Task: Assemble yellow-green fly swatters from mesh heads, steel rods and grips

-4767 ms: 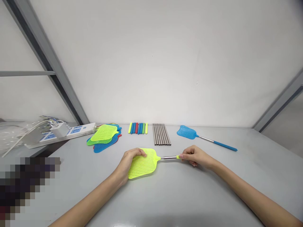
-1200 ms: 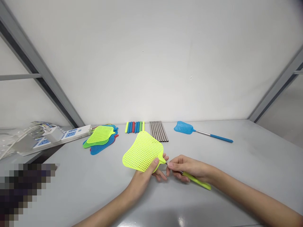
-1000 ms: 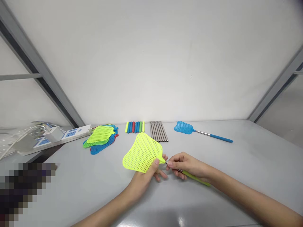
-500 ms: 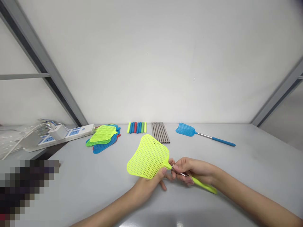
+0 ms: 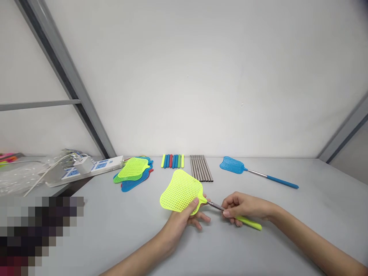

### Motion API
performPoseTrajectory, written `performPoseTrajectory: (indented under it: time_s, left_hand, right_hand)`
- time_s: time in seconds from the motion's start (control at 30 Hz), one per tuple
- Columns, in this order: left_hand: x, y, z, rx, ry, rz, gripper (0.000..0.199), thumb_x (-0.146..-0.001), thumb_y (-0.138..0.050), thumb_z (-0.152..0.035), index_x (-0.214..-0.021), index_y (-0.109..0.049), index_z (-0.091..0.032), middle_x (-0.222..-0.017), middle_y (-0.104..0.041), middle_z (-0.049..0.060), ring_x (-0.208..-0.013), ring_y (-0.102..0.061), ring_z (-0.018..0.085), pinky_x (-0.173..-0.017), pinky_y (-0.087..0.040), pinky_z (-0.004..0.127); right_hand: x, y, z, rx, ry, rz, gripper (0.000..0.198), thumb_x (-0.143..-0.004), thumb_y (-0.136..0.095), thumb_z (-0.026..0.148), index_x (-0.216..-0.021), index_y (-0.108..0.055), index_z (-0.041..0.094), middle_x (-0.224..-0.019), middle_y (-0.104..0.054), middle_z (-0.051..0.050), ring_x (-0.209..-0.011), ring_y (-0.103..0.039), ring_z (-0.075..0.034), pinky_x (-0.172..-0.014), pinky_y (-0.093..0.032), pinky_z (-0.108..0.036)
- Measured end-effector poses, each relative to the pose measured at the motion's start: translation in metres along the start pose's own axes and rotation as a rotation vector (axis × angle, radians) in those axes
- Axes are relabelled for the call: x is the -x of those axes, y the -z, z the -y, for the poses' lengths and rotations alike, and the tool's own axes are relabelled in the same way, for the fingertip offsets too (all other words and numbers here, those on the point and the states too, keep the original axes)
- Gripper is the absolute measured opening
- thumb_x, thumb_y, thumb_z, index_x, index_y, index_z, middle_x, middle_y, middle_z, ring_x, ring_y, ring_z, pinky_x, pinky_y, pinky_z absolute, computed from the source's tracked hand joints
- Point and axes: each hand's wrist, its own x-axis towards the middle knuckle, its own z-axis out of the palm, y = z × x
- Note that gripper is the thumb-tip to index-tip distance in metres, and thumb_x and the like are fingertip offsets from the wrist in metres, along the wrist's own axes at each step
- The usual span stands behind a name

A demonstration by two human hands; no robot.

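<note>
A yellow fly swatter [image 5: 181,191] is held above the table in both hands, its mesh head to the left and its yellow grip to the lower right. My left hand [image 5: 186,216] pinches the base of the mesh head, thumb on top and other fingers partly spread below. Between the hands a stretch of the metal rod [image 5: 215,206] shows. My right hand [image 5: 241,207] is closed around the rod where it meets the yellow grip [image 5: 250,223]. Behind lies a blue fly swatter [image 5: 232,165] with a metal rod and blue grip.
Loose mesh heads [image 5: 133,168] in several colours are piled at the back left. Coloured grips [image 5: 173,161] and metal rods [image 5: 201,168] lie in rows at the back. A power strip [image 5: 110,164] with cables borders the left side.
My right hand has slid along the rod away from the mesh head, baring more rod between the hands. The left hand keeps its hold. The view has shifted slightly.
</note>
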Motion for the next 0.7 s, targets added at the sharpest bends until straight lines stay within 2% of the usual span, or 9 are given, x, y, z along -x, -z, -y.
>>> performPoseTrajectory:
  time_s: [0.13,0.23,0.37,0.53,0.63,0.7]
  left_hand:
    - [0.0,0.0,0.0,-0.006,0.019,-0.037,0.036,-0.08,-0.048,-0.04,-0.107,-0.053,-0.016,-0.119,-0.049,0.013,-0.074,-0.062,0.019,-0.054,-0.046,0.026]
    - [-0.001,0.001,-0.001,-0.024,0.027,-0.09,0.039,-0.079,-0.05,-0.04,-0.106,-0.054,-0.013,-0.112,-0.055,0.016,-0.072,-0.062,0.019,-0.053,-0.045,0.025]
    - [-0.003,0.004,-0.004,-0.034,0.031,-0.084,0.04,-0.08,-0.047,-0.041,-0.109,-0.054,-0.013,-0.114,-0.054,0.016,-0.072,-0.063,0.018,-0.053,-0.045,0.024]
    - [-0.005,0.008,-0.004,-0.06,0.067,-0.089,0.045,-0.08,-0.048,-0.038,-0.121,-0.044,-0.019,-0.117,-0.052,0.014,-0.071,-0.063,0.017,-0.052,-0.046,0.024]
    - [-0.006,0.008,-0.002,-0.085,0.088,-0.083,0.046,-0.081,-0.046,-0.037,-0.123,-0.042,-0.019,-0.115,-0.053,0.014,-0.069,-0.063,0.016,-0.052,-0.046,0.025]
    - [-0.007,0.007,0.0,-0.096,0.086,-0.079,0.047,-0.08,-0.047,-0.038,-0.123,-0.042,-0.018,-0.114,-0.054,0.015,-0.067,-0.062,0.015,-0.052,-0.046,0.025]
  right_hand:
    - [0.001,0.013,0.0,0.103,0.036,-0.119,0.032,-0.07,-0.059,0.044,-0.075,-0.058,0.012,-0.067,-0.053,-0.001,-0.054,-0.047,-0.007,-0.051,-0.039,-0.02]
    - [0.003,0.029,-0.003,0.169,0.06,-0.228,0.033,-0.071,-0.059,0.045,-0.075,-0.06,0.012,-0.067,-0.053,-0.001,-0.052,-0.045,-0.007,-0.052,-0.038,-0.02]
    - [0.004,0.054,-0.011,0.157,0.074,-0.361,0.035,-0.07,-0.059,0.046,-0.075,-0.062,0.012,-0.065,-0.052,-0.001,-0.05,-0.042,-0.007,-0.05,-0.036,-0.02]
    - [0.01,0.086,-0.023,0.108,0.118,-0.649,0.042,-0.068,-0.057,0.05,-0.081,-0.064,0.011,-0.062,-0.048,-0.001,-0.048,-0.038,-0.007,-0.047,-0.035,-0.022]
    - [0.019,0.105,-0.028,0.241,0.18,-0.807,0.042,-0.071,-0.052,0.05,-0.082,-0.064,0.011,-0.061,-0.049,-0.002,-0.049,-0.04,-0.009,-0.05,-0.035,-0.024]
    - [0.027,0.117,-0.032,0.374,0.151,-0.892,0.042,-0.073,-0.047,0.05,-0.08,-0.064,0.012,-0.058,-0.049,-0.002,-0.05,-0.042,-0.011,-0.051,-0.036,-0.024]
